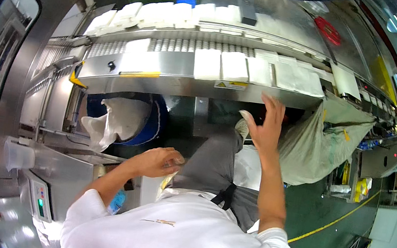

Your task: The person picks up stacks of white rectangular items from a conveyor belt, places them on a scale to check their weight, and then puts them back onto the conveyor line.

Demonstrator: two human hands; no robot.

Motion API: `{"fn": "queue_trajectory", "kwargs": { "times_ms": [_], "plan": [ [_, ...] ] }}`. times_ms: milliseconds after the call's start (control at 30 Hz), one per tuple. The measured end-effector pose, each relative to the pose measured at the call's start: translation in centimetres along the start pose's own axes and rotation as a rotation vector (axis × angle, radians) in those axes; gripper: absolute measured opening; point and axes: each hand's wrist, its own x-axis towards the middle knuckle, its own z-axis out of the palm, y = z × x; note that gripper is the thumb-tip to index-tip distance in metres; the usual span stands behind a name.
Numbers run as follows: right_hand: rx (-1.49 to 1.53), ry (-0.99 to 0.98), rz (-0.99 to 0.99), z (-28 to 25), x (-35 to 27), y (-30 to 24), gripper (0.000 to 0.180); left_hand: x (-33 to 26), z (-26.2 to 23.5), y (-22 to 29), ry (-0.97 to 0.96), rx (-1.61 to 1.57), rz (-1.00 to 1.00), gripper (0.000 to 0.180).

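Two hands of mine are up in front of me. My right hand is raised with its grip spread wide and holding nothing, fingertips just under the front edge of the long stainless steel conveyor bench. My left hand sits lower, near my grey-trousered knee, its grip loosely curled; something pale shows under the fingers, but I cannot tell whether I am gripping it.

Flat white rectangular packs lie side by side on the bench's near lane, directly above my right hand, with a few reaching almost to the front lip where a yellow warning label is stuck. More white packs crowd the far lane behind a curved steel rail.

Below the bench edge, to my left, stands a blue round bin lined with a white plastic bag. To my right hangs a large pale woven sack, close beside my right forearm. Between bin and sack the gap is narrow, filled mostly by my knee. Green floor with a yellow line opens out further right.
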Motion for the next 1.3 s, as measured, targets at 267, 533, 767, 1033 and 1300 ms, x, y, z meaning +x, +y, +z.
{"fn": "queue_trajectory", "kwargs": {
  "times_ms": [267, 533, 767, 1033, 1300],
  "plan": [
    [-0.179, -0.423, -0.401, 9.3, 10.0, -4.4, 0.111, -2.8, -4.1, -3.9, -0.051, 0.270, -0.195, 0.035],
    [-0.451, -0.134, -0.454, 14.0, 8.9, -2.3, 0.056, -0.6, -4.3, -7.5, 0.011, -0.006, 0.009, 0.020],
    [-0.432, -0.055, -0.513, 13.1, 8.6, -2.2, 0.041, -0.9, -5.7, -6.8, 0.116, -0.137, -0.033, 0.022],
    [0.402, -0.352, 0.007, 5.7, 6.2, -10.4, 0.035, 0.1, -6.2, -3.4, 0.554, -0.585, 0.115, 0.107],
    [1.030, -0.743, 0.409, 6.2, 1.0, -13.7, 0.033, 0.4, -4.6, -4.5, 0.472, -0.955, 0.163, 0.101]
  ]
}}
